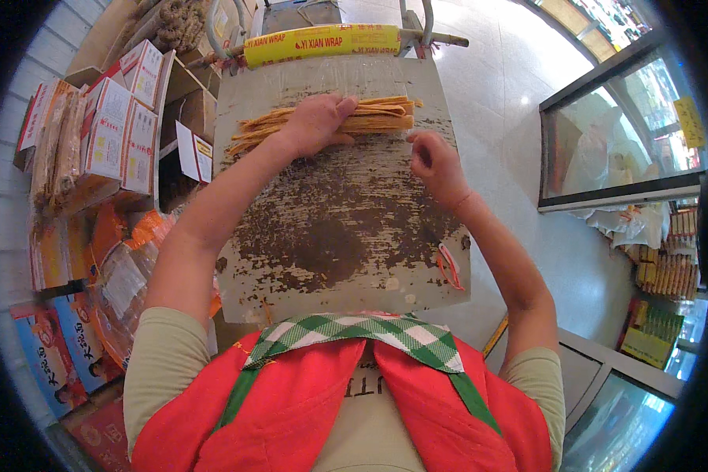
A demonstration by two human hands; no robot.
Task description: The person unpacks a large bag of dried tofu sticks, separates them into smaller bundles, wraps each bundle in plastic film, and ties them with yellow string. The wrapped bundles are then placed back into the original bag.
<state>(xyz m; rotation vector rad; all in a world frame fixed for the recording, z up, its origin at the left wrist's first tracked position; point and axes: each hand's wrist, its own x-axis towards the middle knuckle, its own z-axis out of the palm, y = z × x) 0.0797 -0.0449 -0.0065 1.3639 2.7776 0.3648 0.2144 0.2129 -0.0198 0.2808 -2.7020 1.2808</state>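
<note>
A bundle of long tan strips, apparently dried bean-curd sticks [383, 121], lies crosswise on the far part of a worn board [342, 271]. My left hand [321, 121] grips the bundle around its middle from above. Uneven ends spread out to the left, while the right ends sit more level. Just off that right end, above the board, is my right hand [438, 165] with its fingers curled in and the thumb bent into a loop. Whether anything thin is pinched there cannot be made out. Behind the bundle, a roll of yellow wrap film [324, 45] is mounted on a rod.
A red-and-white plastic strip [448, 265] lies near the board's right edge. Shelves at left hold white printed cartons [109, 127] and orange-and-clear plastic bags [127, 265]. To the right stands a glass-fronted case [619, 124] with a dark frame, beyond tiled floor [495, 106].
</note>
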